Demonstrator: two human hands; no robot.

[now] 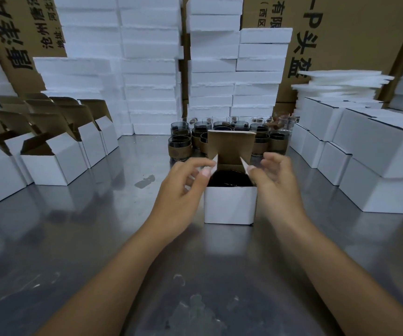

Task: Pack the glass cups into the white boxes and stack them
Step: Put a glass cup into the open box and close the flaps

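Note:
A small white box (230, 206) stands open on the steel table in front of me, its brown lid flap upright at the back. A dark glass cup (228, 178) sits inside it. My left hand (183, 187) is at the box's left side and its fingertips touch the left side flap. My right hand (276, 180) is at the right side, fingertips on the right side flap. Both flaps are tilted inward. Behind the box stand several glass cups (179, 145) with brown sleeves.
Open white boxes (52, 163) with raised flaps line the left of the steel table (98, 238). Closed white boxes (377, 151) are stacked at the right. White foam blocks (152, 69) and brown cartons (355, 32) rise at the back.

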